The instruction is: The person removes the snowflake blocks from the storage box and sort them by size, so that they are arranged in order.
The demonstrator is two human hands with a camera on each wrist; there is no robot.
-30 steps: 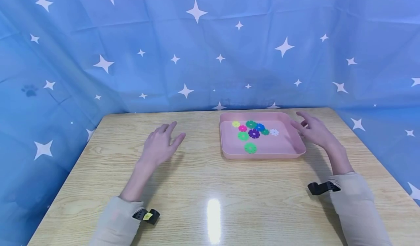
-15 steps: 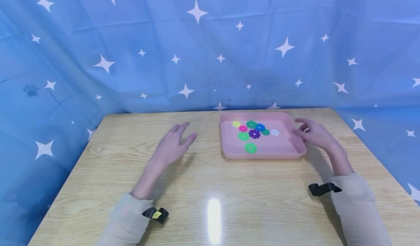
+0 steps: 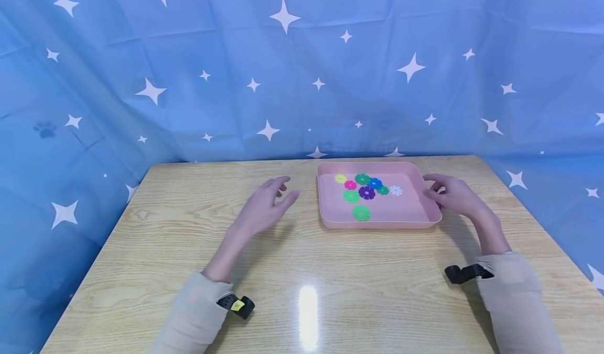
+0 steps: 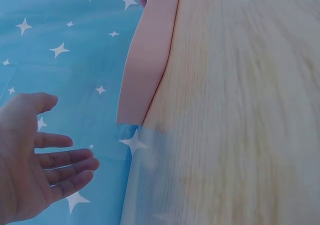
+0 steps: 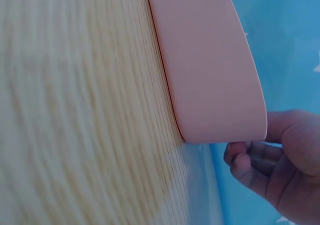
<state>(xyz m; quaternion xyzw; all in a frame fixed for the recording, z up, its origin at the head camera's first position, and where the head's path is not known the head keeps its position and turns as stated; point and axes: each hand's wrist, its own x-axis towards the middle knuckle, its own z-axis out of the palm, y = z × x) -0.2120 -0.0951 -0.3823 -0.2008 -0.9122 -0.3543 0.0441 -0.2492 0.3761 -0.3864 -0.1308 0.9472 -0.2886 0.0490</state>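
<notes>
A shallow pink tray [image 3: 391,210] lies on the table and holds several flower-shaped plastic discs. Among them are a purple disc [image 3: 366,192], a blue disc [image 3: 375,183], a white disc [image 3: 396,190] and a bright green disc [image 3: 361,213] near the front wall. At the tray's right side, my right hand [image 3: 455,194] pinches the rim, thumb over the inside and fingers outside; the right wrist view shows this hand [image 5: 295,165] at the tray wall [image 5: 215,70]. My left hand [image 3: 264,204] hovers left of the tray, apart from it, fingers loosely spread around nothing.
The wooden table [image 3: 189,228] carries the tray near its far edge. Behind it hangs a blue curtain [image 3: 226,50] with white stars. Each sleeve bears a black wrist camera [image 3: 464,273].
My left hand has moved rightward toward the tray. My right hand has lowered slightly, and its thumb and fingers have closed on the tray's right rim. The tray stays in place.
</notes>
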